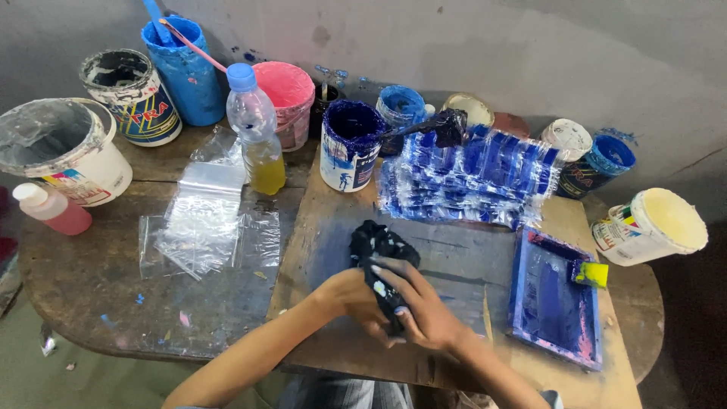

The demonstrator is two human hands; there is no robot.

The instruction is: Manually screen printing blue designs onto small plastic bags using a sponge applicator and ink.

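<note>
Both of my hands meet over a wooden board (454,250) stained blue. My left hand (350,297) and my right hand (418,304) together grip a dark, ink-soaked rag (380,244), whose free end bunches up just beyond my fingers. My fingertips carry blue and white stains. Behind the rag lies a stack of clear plastic bags printed blue (473,176). A tin of dark blue ink (348,144) stands at the board's far edge, with an inky stick (432,125) resting across its rim.
Clear plastic bags (203,220) lie on the round table (83,280) at left. Paint tubs ring the back: white (64,148), blue (185,68), pink (286,95), cream (657,223). A bottle of yellow liquid (257,132), a pink bottle (51,208) and a blue-stained tray (555,299) are nearby.
</note>
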